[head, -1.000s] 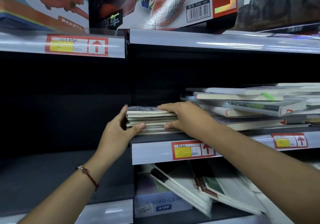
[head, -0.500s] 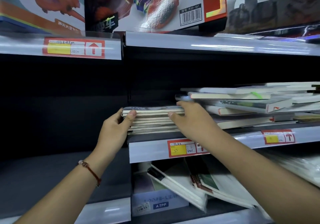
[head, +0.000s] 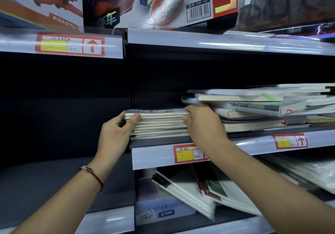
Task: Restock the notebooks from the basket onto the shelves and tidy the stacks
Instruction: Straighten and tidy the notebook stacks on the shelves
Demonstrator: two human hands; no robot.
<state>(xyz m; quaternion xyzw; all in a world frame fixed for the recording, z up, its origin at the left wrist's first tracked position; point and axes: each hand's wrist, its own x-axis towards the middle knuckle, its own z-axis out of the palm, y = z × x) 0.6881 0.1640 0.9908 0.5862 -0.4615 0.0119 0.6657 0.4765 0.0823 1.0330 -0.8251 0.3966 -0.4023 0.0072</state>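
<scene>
Store shelf (head: pixel 155 155) mid-frame: notebook stack (head: pixel 159 123) at its left end, clasped by left hand (head: pixel 116 136), thumb on spines; right hand (head: pixel 203 125) shifted from top to right side, stack squared, tidying nearly done.

Toy boxes (head: pixel 145 3) with a barcode stand across the top of the frame; red-and-yellow price tags (head: pixel 70 45) sit on the rails at upper left, centre and right; a pack labelled A7PP (head: pixel 164 211) lies bottom centre

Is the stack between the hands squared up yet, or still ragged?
Still ragged. The stack lies flat on the shelf, but its lower notebooks stick out past the upper ones at the left hand.
</scene>
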